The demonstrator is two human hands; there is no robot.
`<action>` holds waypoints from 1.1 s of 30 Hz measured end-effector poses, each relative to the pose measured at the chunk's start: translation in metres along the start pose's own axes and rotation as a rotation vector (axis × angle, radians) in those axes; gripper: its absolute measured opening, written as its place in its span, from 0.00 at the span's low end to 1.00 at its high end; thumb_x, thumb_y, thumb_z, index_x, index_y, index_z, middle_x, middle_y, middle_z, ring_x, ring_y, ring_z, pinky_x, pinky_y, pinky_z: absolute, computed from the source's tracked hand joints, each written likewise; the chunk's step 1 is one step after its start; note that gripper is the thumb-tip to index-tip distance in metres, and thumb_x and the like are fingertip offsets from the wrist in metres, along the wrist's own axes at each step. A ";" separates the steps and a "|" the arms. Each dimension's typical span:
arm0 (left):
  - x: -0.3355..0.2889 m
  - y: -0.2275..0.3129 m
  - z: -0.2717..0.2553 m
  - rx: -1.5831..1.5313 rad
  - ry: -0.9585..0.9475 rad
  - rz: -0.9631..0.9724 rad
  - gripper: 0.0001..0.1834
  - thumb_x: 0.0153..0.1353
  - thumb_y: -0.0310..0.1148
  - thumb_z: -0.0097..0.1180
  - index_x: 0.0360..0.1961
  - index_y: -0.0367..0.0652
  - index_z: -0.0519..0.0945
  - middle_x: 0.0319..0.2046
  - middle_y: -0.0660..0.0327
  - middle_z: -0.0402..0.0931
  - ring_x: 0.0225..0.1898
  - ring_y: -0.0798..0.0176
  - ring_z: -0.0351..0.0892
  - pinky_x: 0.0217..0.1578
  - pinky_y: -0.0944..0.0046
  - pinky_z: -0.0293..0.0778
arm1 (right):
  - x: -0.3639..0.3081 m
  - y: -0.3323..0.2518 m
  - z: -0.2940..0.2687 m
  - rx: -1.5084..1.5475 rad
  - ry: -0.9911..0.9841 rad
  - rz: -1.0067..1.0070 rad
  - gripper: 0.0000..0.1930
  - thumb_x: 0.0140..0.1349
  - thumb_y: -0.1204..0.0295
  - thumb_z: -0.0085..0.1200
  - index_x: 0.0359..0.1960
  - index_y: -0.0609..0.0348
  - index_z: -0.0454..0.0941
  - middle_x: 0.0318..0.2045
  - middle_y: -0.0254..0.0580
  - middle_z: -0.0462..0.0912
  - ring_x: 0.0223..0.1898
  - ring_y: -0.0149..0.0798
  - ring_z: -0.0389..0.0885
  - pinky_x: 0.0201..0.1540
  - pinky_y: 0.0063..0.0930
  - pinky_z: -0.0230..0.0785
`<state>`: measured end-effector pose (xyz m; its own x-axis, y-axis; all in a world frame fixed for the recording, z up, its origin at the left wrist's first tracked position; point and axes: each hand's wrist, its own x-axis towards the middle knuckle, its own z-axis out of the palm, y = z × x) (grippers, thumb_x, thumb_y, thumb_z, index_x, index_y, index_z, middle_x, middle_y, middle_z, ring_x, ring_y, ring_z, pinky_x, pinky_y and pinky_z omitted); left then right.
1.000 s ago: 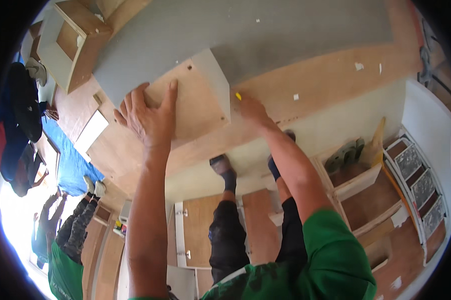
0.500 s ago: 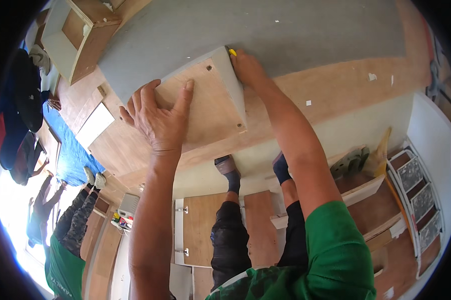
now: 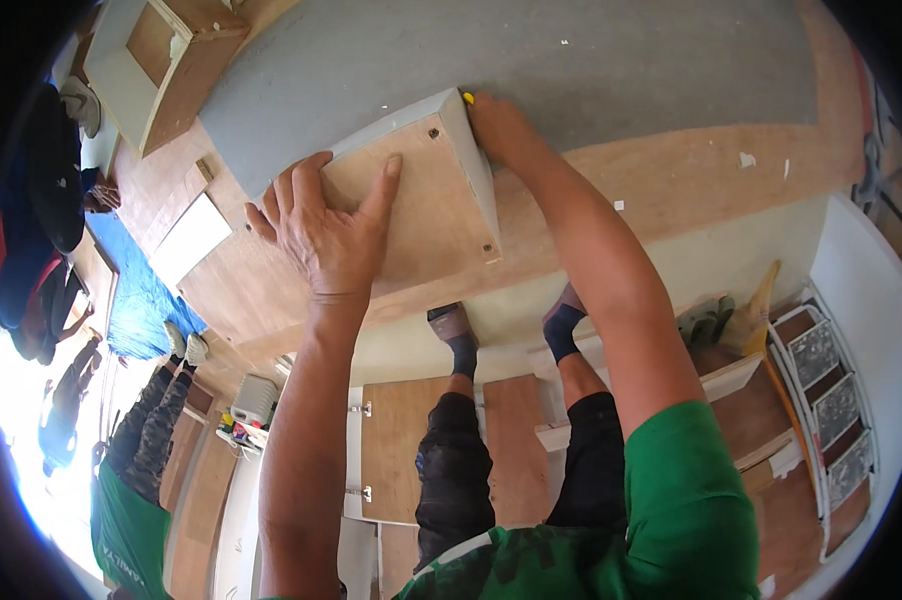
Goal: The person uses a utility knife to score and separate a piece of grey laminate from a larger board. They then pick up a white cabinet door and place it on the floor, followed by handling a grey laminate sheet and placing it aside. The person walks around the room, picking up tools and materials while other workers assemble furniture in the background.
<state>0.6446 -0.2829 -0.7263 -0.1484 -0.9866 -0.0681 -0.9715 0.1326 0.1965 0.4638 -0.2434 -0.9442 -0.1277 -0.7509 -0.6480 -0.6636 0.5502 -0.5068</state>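
My left hand (image 3: 326,235) lies spread on the wooden top of a box-shaped cabinet piece (image 3: 431,205). Its fingertips reach the far edge, and its thumb points away from me. At the piece's far right corner, my right hand (image 3: 496,125) is closed around a small yellow tool (image 3: 468,98) that looks like a utility knife. Most of the tool is hidden by the fingers, and its blade cannot be made out. Pale grey sheeting covers the piece's right side, beside my right hand. Dark round spots mark the wooden top near its corners.
Under the piece is a plywood bench with a grey sheet (image 3: 651,70); small white scraps (image 3: 747,160) lie there. An open wooden box (image 3: 171,70) stands far left. A person in green (image 3: 131,530) is at lower left. A folded step ladder (image 3: 821,390) leans at right, and cabinet doors (image 3: 406,450) lie below.
My view has shifted slightly, and my right foot has moved in it. Both hands keep their places on the piece; less of the yellow tool shows at my right fingertips.
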 end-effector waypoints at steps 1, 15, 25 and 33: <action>0.002 0.000 0.000 0.000 0.000 -0.004 0.32 0.43 0.58 0.69 0.42 0.44 0.80 0.43 0.59 0.76 0.56 0.53 0.69 0.66 0.38 0.42 | -0.003 -0.008 -0.010 0.012 -0.013 0.011 0.14 0.68 0.70 0.39 0.44 0.67 0.74 0.42 0.65 0.81 0.46 0.61 0.80 0.47 0.50 0.73; -0.005 -0.001 -0.002 -0.005 0.002 -0.029 0.32 0.44 0.58 0.69 0.42 0.44 0.81 0.43 0.59 0.77 0.55 0.52 0.70 0.67 0.40 0.41 | -0.086 0.022 0.038 0.112 -0.136 0.238 0.16 0.68 0.66 0.40 0.46 0.66 0.74 0.41 0.59 0.82 0.46 0.59 0.80 0.48 0.54 0.71; 0.003 0.003 0.001 -0.016 0.012 -0.017 0.33 0.45 0.60 0.68 0.43 0.44 0.81 0.43 0.59 0.77 0.55 0.51 0.70 0.67 0.39 0.42 | -0.115 0.065 0.059 -0.030 -0.084 0.152 0.18 0.69 0.61 0.41 0.46 0.66 0.73 0.34 0.62 0.82 0.39 0.61 0.82 0.43 0.53 0.74; -0.009 -0.003 -0.002 -0.003 -0.015 -0.053 0.33 0.44 0.60 0.68 0.41 0.43 0.81 0.43 0.59 0.77 0.55 0.52 0.70 0.67 0.39 0.41 | -0.110 0.007 -0.002 0.030 -0.051 0.060 0.17 0.70 0.62 0.42 0.43 0.66 0.73 0.33 0.63 0.82 0.39 0.61 0.81 0.42 0.53 0.73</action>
<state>0.6488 -0.2743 -0.7243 -0.0992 -0.9907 -0.0929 -0.9776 0.0796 0.1949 0.4715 -0.1578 -0.8751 -0.1289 -0.6969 -0.7055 -0.6336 0.6051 -0.4820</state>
